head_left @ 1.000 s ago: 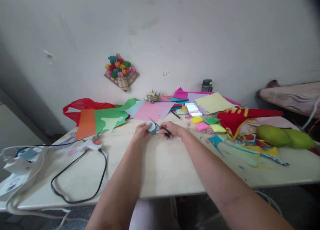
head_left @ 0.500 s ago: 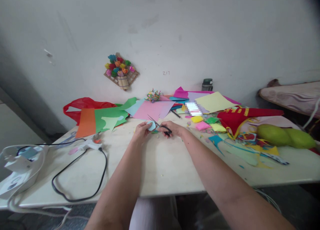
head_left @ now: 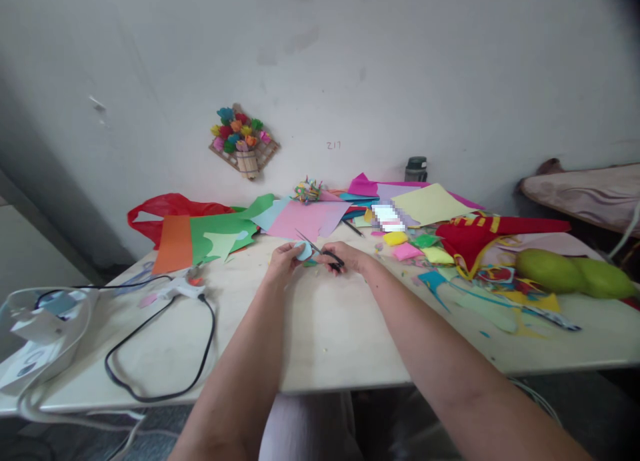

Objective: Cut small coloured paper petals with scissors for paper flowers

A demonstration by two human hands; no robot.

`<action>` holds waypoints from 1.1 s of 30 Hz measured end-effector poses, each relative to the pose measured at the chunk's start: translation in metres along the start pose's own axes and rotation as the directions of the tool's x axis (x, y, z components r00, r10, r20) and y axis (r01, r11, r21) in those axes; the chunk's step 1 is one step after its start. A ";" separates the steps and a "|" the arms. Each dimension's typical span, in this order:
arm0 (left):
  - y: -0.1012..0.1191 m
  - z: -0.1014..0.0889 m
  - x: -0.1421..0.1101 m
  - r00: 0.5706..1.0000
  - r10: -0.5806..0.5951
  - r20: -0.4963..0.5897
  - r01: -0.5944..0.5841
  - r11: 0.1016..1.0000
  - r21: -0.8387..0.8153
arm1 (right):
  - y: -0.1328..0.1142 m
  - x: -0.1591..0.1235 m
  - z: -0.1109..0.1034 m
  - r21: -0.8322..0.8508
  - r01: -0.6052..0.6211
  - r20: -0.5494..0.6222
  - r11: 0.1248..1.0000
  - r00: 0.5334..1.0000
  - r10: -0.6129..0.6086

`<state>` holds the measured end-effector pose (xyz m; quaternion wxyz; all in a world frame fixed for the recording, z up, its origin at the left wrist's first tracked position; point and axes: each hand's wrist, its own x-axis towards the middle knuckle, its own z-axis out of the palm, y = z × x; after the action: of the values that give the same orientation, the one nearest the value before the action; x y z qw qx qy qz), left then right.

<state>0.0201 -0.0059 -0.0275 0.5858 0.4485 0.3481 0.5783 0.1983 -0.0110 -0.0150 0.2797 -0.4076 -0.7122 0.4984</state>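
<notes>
Between the fingers of my left hand point(head_left: 285, 259) is a small rounded piece of light blue paper point(head_left: 303, 251), pinched at its left side. My right hand point(head_left: 345, 255) is closed around the black handles of a pair of scissors point(head_left: 333, 260). The blades point up and left, and they lie at the right edge of the blue paper. Whether the blades bite into the paper is too small to tell. Both hands are over the middle of the pale table point(head_left: 340, 341), just in front of a pink paper sheet point(head_left: 305, 219).
Orange paper point(head_left: 171, 244) and green paper point(head_left: 215, 231) lie left, beyond a glue gun point(head_left: 185, 287) with a looping black cable. To the right are small coloured packets point(head_left: 406, 251), paper scraps, a red and yellow cloth point(head_left: 467, 244) and green fruit point(head_left: 545, 269). A bottle point(head_left: 416, 169) stands behind.
The view has shifted very slightly. Both hands, the blue paper and the scissors stay in nearly the same place.
</notes>
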 end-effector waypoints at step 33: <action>-0.001 -0.008 0.005 0.997 0.037 -0.071 -0.033 0.998 0.057 | 0.006 0.004 0.002 -0.011 0.002 -0.051 1.000 0.999 -0.002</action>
<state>0.0138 0.0003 -0.0306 0.5500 0.4495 0.3769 0.5945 0.1965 -0.0079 -0.0216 0.2962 -0.4211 -0.7079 0.4836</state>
